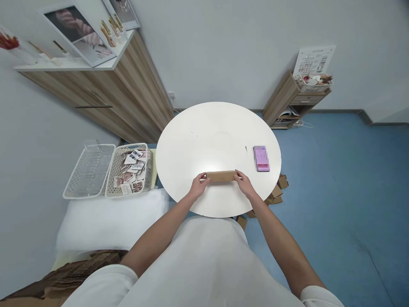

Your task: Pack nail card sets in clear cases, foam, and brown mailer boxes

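A long flat brown cardboard piece (220, 176) lies across the near part of the round white table (211, 136). My left hand (200, 186) grips its left end with curled fingers. My right hand (244, 182) grips its right end the same way. Both forearms reach in from the bottom of the view.
A pink phone-like object (261, 158) lies on the table to the right. Two white baskets (108, 170) stand at the left, one holding several small packets. Brown cardboard pieces (276, 194) lie on the blue floor under the table's right edge. Wooden cabinets stand behind.
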Demonstrator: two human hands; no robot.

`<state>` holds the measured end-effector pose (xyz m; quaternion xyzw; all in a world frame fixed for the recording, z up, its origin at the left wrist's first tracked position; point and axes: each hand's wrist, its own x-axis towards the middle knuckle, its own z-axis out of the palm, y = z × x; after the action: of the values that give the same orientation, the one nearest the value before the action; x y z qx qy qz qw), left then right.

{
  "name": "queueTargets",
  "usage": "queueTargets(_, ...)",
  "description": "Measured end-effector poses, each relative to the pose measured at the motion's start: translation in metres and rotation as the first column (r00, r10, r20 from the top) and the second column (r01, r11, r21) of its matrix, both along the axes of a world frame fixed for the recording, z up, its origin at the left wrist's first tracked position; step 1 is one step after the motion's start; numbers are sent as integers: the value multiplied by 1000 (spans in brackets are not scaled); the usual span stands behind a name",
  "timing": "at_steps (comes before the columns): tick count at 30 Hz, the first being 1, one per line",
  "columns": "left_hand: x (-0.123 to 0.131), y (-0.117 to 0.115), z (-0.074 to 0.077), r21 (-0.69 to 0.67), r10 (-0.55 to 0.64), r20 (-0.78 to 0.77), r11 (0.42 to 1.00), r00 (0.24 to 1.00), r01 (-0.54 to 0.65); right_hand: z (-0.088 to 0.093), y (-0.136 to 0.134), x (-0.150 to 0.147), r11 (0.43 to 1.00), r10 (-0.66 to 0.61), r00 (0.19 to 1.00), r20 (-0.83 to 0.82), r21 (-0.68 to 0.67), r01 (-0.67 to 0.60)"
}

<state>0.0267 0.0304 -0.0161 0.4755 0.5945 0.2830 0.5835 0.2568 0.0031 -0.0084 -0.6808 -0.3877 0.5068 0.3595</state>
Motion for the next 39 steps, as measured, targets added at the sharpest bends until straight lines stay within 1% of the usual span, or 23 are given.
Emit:
queueTargets(3, -19, -14, -8, 44, -28, 78, 999, 997, 24, -3, -24, -23, 996, -57, 997, -56, 62, 60)
queueTargets(6, -35, -27, -21, 70, -40, 92, 997, 995, 33, -10, -48, -48, 988, -121, 986, -113, 84, 131)
queueTargets(9, -43, -41, -34, 97, -62, 67, 994, 996, 56, -17, -70, -68, 969, -228, 966, -123, 69, 238)
queueTargets(11, -45, -48, -41, 102, -94, 30, 991, 995, 91, -20, -83, -77, 956, -282, 951, -127, 52, 290)
queueTargets(15, -48, -55, -45, 62, -203, -70, 976, 977, 207, -20, -101, -83, 941, -339, 936, -95, -13, 339)
queueTargets(18, -47, -50, -43, 27, -228, -133, 972, 964, 234, -16, -106, -80, 920, -388, 921, -14, -65, 387)
queueTargets(20, -46, -44, -38, 8, -210, -160, 977, 965, 214, -12, -104, -77, 913, -399, 916, 28, -78, 400)
queueTargets(23, -42, -38, -30, -14, -193, -153, 981, 969, 193, -9, -98, -73, 909, -395, 917, 56, -117, 399)
queueTargets(26, -37, -37, -24, -40, -211, -61, 977, 976, 208, -11, -91, -73, 911, -375, 926, 41, -166, 377)
queueTargets(28, -35, -38, -21, -38, -220, 20, 975, 975, 221, -13, -87, -75, 920, -355, 934, 38, -164, 356)
queueTargets(30, -33, -38, -19, -13, -219, 65, 975, 974, 220, -14, -86, -77, 930, -328, 944, 43, -158, 331)
queueTargets(32, -32, -38, -18, 14, -207, 64, 978, 976, 206, -12, -85, -77, 935, -299, 954, 31, -188, 299)
queueTargets(35, -28, -38, -14, 19, -187, 43, 982, 981, 186, -7, -86, -72, 932, -273, 962, -23, -253, 259)
queueTargets(37, -21, -39, -9, 15, -186, 34, 982, 982, 186, -3, -88, -67, 930, -283, 958, -56, -262, 259)
queueTargets(39, -9, -40, -3, 26, -209, 39, 978, 977, 208, 0, -93, -58, 927, -310, 947, -85, -246, 282)
